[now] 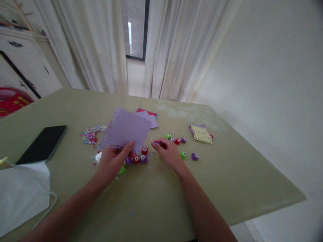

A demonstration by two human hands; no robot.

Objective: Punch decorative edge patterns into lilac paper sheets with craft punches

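Observation:
My left hand [112, 162] grips a purple sheet of paper [128, 129] by its lower edge, thumb on top. Small punched holes run along the sheet's left and bottom edges. My right hand [166, 149] is closed in a pinch just right of the paper; a bit of purple shows at its fingertips, too hidden to name. Red and purple mini paper punches [136, 159] stand by my left hand, with a green one [122, 169] partly covered below it. Several more punches [178, 141] lie beyond and beside my right hand, including a purple one [195, 156].
Colourful confetti [94, 134] lies left of the paper. Coloured sheets [148, 117] are stacked behind it. Hole-edged cards [202, 133] lie at the right. A phone [42, 143] and a white face mask [24, 195] are on the left of the table [156, 208].

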